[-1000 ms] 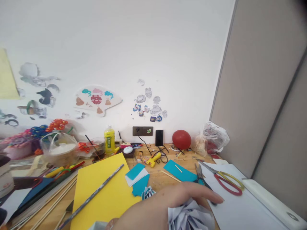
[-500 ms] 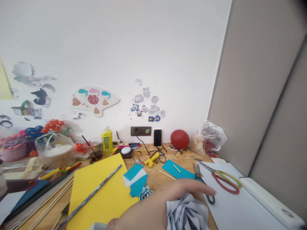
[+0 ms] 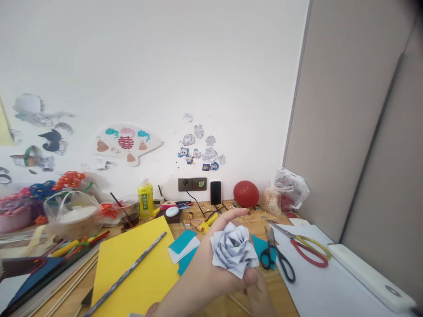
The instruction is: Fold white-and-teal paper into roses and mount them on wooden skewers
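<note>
Clear tub [image 3: 71, 215], 9 o'clock of the paper rose [image 3: 234, 248]: white contents. Cup [image 3: 129, 211]: dark liquid, stick. My left hand [image 3: 206, 275], palm up, clasps the rose above the table [image 3: 205, 240]. Right hand [image 3: 261, 301] at 6 o'clock, grip unclear.

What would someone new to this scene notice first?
Most likely the white paper rose, held in the person's left hand at the bottom centre of the view. After that come the big yellow sheet lying to its left on the crowded table, and the red balloon at the back against the wall.
</note>
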Action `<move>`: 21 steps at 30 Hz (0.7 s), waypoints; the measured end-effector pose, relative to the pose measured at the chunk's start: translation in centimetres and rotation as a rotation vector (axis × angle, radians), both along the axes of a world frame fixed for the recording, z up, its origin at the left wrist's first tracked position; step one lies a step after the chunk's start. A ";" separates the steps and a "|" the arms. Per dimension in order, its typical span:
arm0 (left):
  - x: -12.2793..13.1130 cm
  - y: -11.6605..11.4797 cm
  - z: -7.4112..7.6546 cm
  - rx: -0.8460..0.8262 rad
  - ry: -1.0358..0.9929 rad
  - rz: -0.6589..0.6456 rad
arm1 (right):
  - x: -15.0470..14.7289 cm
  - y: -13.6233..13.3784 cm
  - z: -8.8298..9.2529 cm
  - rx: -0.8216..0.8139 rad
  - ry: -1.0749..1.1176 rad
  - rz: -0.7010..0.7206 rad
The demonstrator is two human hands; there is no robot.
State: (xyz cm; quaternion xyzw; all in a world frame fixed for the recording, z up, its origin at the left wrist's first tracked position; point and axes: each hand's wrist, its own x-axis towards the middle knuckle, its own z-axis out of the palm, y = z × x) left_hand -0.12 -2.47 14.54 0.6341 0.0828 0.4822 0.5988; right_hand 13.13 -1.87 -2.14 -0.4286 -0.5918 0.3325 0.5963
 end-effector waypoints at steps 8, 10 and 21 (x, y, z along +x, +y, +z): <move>-0.5 1.7 -0.9 -0.048 -0.098 -0.139 | -0.5 2.6 -0.1 -0.140 0.093 0.204; -0.7 2.1 -1.0 -0.073 -0.117 -0.197 | -0.7 2.5 0.0 -0.171 0.123 0.231; -0.5 1.6 -0.2 -0.164 -0.103 -0.057 | -1.6 2.0 0.8 -0.251 0.151 0.401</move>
